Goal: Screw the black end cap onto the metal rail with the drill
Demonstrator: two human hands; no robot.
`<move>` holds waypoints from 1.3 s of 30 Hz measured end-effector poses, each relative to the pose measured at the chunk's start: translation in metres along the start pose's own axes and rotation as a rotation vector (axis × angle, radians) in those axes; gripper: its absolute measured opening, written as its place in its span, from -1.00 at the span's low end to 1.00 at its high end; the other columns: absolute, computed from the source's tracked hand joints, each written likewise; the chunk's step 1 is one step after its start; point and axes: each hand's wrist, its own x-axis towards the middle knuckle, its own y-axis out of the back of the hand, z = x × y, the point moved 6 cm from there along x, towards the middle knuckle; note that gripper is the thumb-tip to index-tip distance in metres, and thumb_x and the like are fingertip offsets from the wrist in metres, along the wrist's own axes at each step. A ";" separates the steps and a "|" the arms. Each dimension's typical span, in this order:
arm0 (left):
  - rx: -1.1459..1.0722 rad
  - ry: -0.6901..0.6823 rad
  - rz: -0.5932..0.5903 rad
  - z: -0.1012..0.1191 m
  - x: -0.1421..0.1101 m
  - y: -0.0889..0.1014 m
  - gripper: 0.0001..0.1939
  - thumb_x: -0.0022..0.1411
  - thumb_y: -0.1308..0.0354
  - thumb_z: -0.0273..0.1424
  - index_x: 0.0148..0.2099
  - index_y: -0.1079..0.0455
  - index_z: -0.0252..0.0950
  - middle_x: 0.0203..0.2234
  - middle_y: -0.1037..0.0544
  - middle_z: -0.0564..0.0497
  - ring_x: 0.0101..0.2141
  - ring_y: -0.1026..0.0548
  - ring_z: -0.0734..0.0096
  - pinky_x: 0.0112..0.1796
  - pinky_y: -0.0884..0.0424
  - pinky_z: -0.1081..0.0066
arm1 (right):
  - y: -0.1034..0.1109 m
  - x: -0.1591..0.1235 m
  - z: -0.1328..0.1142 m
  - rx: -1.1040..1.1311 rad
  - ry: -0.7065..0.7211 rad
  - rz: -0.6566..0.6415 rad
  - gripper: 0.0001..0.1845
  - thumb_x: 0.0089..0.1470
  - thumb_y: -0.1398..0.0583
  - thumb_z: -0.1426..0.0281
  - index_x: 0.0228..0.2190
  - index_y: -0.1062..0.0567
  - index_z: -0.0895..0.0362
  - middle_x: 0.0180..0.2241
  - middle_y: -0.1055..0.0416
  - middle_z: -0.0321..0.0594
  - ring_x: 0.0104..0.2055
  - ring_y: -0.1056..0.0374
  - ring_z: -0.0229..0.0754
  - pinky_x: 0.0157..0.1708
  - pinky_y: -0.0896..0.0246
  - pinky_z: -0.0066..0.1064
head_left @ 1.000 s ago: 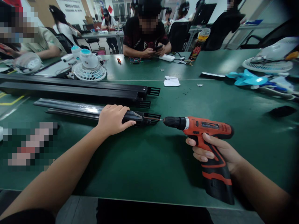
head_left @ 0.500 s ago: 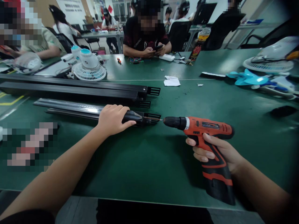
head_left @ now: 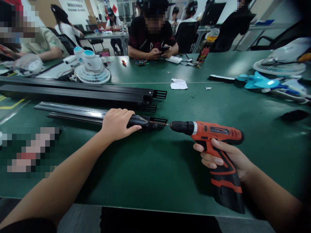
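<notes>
My left hand (head_left: 118, 124) is wrapped over a long black bar (head_left: 73, 110) with a shiny top, close to its right end, and presses it on the green table. A black slotted end piece (head_left: 158, 122) sticks out from the bar's right end. In my right hand (head_left: 225, 158) is an orange and black cordless drill (head_left: 213, 131), gripped by the handle. Its chuck points left, and a thin bit reaches the slotted end piece. Whether the tip sits in a screw is too small to tell.
Behind lie more long black bars (head_left: 97, 94). Fan parts (head_left: 94, 72) stand at the back left, and blue fan blades (head_left: 261, 81) lie at the right. Paper scraps (head_left: 179, 84) are on the table (head_left: 145, 174). A person (head_left: 153, 38) sits opposite holding a phone.
</notes>
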 end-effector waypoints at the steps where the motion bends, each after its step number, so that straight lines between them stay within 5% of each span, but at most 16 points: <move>1: -0.003 0.003 -0.002 0.000 0.000 0.000 -0.22 0.43 0.08 0.30 0.08 -0.59 -0.25 -0.17 -0.71 -0.18 -0.17 -0.64 -0.09 -0.11 -0.42 0.03 | 0.000 0.000 0.000 -0.006 0.004 0.000 -0.65 0.14 -0.48 0.13 -0.29 -0.67 0.17 -0.56 -0.28 -0.42 -0.61 0.16 -0.40 -0.51 -0.38 -0.53; 9: -0.021 0.022 -0.010 0.000 0.000 0.001 -0.26 0.42 0.05 0.29 0.08 -0.60 -0.22 -0.16 -0.71 -0.19 -0.15 -0.63 -0.09 -0.08 -0.41 0.03 | 0.005 0.000 0.001 -0.013 0.008 0.047 -0.64 0.13 -0.48 0.11 -0.28 -0.63 0.15 -0.46 -0.36 -0.36 -0.62 0.15 -0.41 -0.54 -0.35 -0.47; 16: -0.011 0.015 -0.007 0.001 0.000 0.001 -0.22 0.43 0.07 0.30 0.10 -0.60 -0.27 -0.15 -0.71 -0.22 -0.14 -0.63 -0.12 -0.08 -0.42 0.02 | 0.005 -0.002 0.003 -0.033 -0.029 0.015 -0.62 0.18 -0.44 0.05 -0.28 -0.60 0.11 -0.60 -0.19 -0.45 -0.60 0.02 -0.34 -0.51 -0.32 -0.46; 24: -0.009 0.015 -0.021 0.001 0.000 0.001 -0.21 0.44 0.09 0.30 0.10 -0.59 -0.26 -0.15 -0.71 -0.20 -0.14 -0.64 -0.10 -0.08 -0.41 0.04 | 0.001 -0.001 -0.001 -0.056 -0.006 0.005 -0.63 0.15 -0.46 0.07 -0.29 -0.62 0.12 -0.62 -0.23 -0.45 -0.61 0.14 -0.33 -0.55 -0.28 -0.41; 39: 0.000 0.013 -0.022 0.001 0.000 0.000 -0.21 0.44 0.10 0.29 0.10 -0.59 -0.28 -0.17 -0.71 -0.20 -0.16 -0.63 -0.11 -0.10 -0.40 0.03 | 0.001 -0.001 -0.001 -0.037 -0.042 -0.007 -0.61 0.15 -0.46 0.06 -0.27 -0.64 0.13 -0.64 -0.21 -0.44 -0.60 0.02 -0.33 -0.52 -0.30 -0.50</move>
